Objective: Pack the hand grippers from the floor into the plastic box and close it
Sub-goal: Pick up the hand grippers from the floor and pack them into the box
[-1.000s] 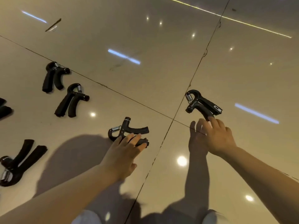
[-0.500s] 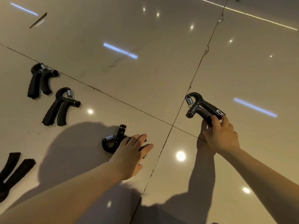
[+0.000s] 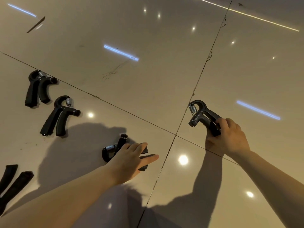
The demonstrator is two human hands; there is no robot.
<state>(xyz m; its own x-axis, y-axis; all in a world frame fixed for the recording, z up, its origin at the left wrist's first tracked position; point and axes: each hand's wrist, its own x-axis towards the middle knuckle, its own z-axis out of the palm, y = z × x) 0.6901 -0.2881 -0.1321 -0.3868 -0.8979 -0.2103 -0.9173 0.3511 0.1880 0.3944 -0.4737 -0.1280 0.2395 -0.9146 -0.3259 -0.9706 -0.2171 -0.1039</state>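
Several black hand grippers with steel springs lie on a glossy beige tiled floor. My right hand (image 3: 227,137) grips the handles of one hand gripper (image 3: 199,115), its spring end pointing up and left. My left hand (image 3: 131,159) lies over the handles of a second hand gripper (image 3: 113,149), fingers fairly straight; its spring end shows to the left of my fingers. Two more hand grippers lie at the left, one (image 3: 60,115) nearer and one (image 3: 38,87) farther. Handles of another hand gripper (image 3: 11,181) show at the lower left edge. No plastic box is in view.
Dark tile joints (image 3: 185,119) cross between my two hands. Ceiling lights reflect in the floor. My shadow falls over the floor around the left hand and below both arms. A thin dark sliver (image 3: 35,24) lies far at the upper left.
My right hand has closed round the right hand gripper's handles. My left hand has slid further over the middle hand gripper, which has turned. The view has shifted slightly.
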